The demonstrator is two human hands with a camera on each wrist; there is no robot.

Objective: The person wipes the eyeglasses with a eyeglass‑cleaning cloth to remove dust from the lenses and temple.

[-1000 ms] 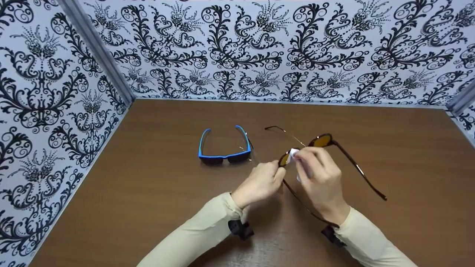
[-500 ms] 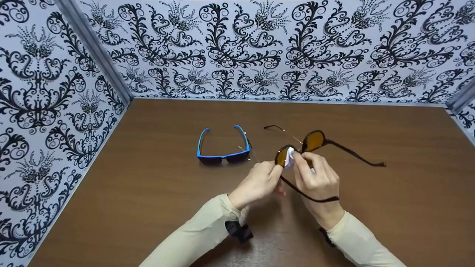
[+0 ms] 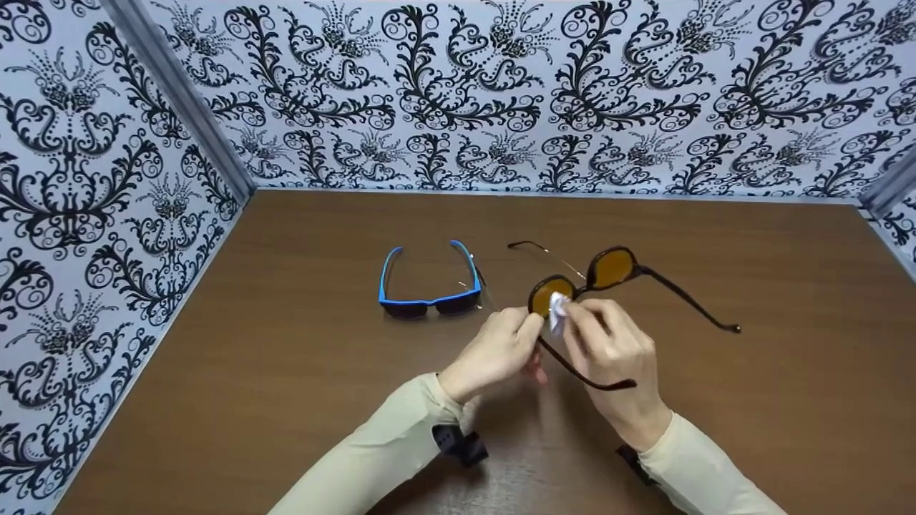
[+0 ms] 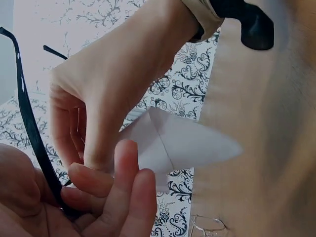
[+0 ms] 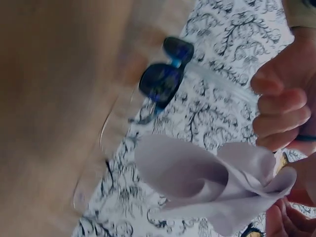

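Observation:
Dark-framed sunglasses [image 3: 613, 267] with amber lenses are held above the table, arms unfolded. My left hand [image 3: 494, 354] pinches their left end, beside the hinge. In the left wrist view, the dark arm of the sunglasses [image 4: 30, 118] passes between the thumb and fingers of that hand. My right hand [image 3: 615, 357] pinches a pale cleaning cloth [image 3: 557, 311] against the left lens, at its lower inner part. Loose folds of the cloth [image 5: 197, 182] hang out below the right hand in the right wrist view. The right fingertips are partly hidden by the cloth.
Blue-framed sunglasses [image 3: 429, 303] with dark lenses lie on the brown table [image 3: 286, 343], left of the hands. Thin wire-framed glasses [image 3: 547, 252] lie behind, mostly hidden by the held pair and the hands. Patterned walls [image 3: 472, 86] bound the table at the back and left.
The amber sunglasses have tilted so both lenses face up more, and their right arm has swung upward. The cloth has shifted slightly left and down over the left lens with my right hand.

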